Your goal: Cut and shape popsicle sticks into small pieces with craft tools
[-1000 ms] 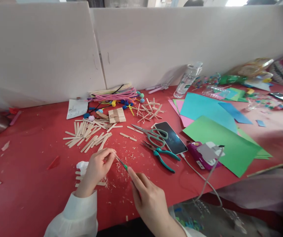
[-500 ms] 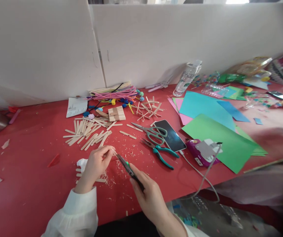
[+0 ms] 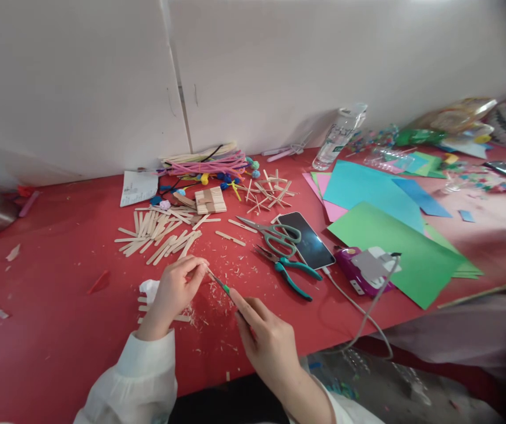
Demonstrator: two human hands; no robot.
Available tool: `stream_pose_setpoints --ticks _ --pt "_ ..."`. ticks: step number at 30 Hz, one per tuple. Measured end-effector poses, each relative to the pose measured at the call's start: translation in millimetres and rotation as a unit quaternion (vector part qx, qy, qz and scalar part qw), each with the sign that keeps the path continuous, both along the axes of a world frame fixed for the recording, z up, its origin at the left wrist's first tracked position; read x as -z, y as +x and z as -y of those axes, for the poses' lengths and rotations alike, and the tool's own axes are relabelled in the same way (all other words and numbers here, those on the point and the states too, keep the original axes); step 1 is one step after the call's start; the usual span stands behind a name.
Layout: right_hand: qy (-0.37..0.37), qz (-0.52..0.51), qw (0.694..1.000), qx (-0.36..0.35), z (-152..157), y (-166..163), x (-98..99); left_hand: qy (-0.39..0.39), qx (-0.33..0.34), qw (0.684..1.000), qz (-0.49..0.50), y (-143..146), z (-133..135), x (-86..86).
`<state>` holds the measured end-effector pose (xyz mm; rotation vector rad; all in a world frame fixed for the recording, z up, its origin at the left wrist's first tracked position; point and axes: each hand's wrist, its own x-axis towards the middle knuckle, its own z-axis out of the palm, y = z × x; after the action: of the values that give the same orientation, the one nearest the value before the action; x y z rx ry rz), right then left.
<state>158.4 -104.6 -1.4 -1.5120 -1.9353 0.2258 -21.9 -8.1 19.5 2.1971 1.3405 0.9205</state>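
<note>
My left hand [image 3: 173, 294] is closed, thumb and fingertips pinching a small wooden stick [image 3: 208, 270], mostly hidden by the fingers. My right hand [image 3: 270, 341] is wrapped round a utility knife [image 3: 226, 289] with a green slider. The blade end points at the stick, close to my left fingertips; I cannot tell whether it touches. Wood shavings [image 3: 199, 315] lie scattered below. Beside my left wrist are a crumpled white tissue [image 3: 149, 290] and several craft sticks, partly covered by the hand. A loose pile of craft sticks [image 3: 151, 232] lies just beyond.
Scissors [image 3: 274, 234], teal-handled pliers [image 3: 297, 272] and a phone [image 3: 308, 240] lie right of centre. A cable runs to a purple device [image 3: 354, 268]. Coloured paper [image 3: 394, 253] and a bottle [image 3: 339, 138] are further right. Pipe cleaners [image 3: 204, 164] lie by the white partition [image 3: 279, 70].
The knife has turned in my right hand, so its blade shows more edge-on. My right hand has moved slightly right and down. The left hand keeps its pinch. The view has shifted slightly.
</note>
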Motion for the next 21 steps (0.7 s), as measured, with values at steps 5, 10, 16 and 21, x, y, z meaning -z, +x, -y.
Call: stream_pose_setpoints --ticks 5,10,16,21 --pt "-0.024 0.014 1.0 -0.001 1.3 -3.9 -3.9 -0.015 0.002 1.0 0.004 -0.1 1.2 -0.7" --pt "-0.063 -0.067 0.996 -0.022 0.0 -3.8 -4.2 -0.019 -0.003 1.0 0.012 0.6 0.1 -1.1" --pt "-0.024 -0.06 0.998 -0.002 3.5 -5.2 1.3 -0.021 -0.009 0.999 0.025 0.2 -1.8 1.3" --pt "-0.001 -0.023 1.0 -0.004 2.4 -6.8 -0.9 -0.031 -0.009 0.999 0.02 -0.4 -0.9 1.7"
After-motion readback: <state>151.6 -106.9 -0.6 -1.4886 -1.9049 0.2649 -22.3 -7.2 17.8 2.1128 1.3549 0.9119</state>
